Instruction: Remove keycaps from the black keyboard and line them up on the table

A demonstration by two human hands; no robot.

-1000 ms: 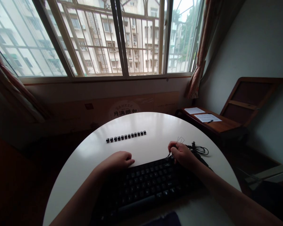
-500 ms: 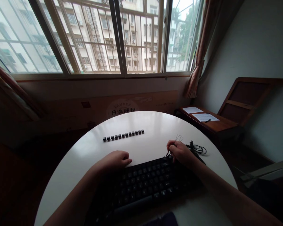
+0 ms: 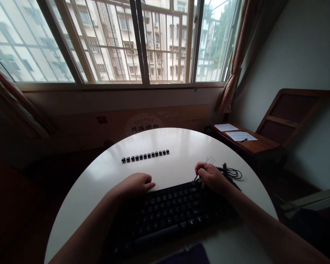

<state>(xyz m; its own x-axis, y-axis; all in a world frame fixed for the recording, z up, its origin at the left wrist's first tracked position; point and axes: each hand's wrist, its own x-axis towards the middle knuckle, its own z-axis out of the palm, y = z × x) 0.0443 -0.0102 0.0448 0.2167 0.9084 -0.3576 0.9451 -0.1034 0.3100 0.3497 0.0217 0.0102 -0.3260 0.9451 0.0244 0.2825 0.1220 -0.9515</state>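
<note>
A black keyboard (image 3: 167, 209) lies slightly tilted across the near part of the round white table (image 3: 79, 198). My left hand (image 3: 139, 182) rests at its back left edge, fingers curled over and gripping there. At the back right end, my right hand (image 3: 207, 174) is closed around a wire keycap puller (image 3: 209, 160). Thin wire loops stick up above the fist, and a slim tip points down at the top row of keys. Farther back, several small black keycaps (image 3: 145, 156) stand in one straight, evenly spaced row.
A coiled black cable (image 3: 233, 173) lies right of my right hand. Dark purple cloth (image 3: 185, 255) shows at the bottom edge. A wooden bench (image 3: 253, 145) with paper sheets (image 3: 242, 136) and a pen stands beyond the table's right side, below the window (image 3: 143, 44).
The view has shifted slightly, moving everything a little in the picture. Both hands keep their places on the keyboard, and the keycap row looks the same.
</note>
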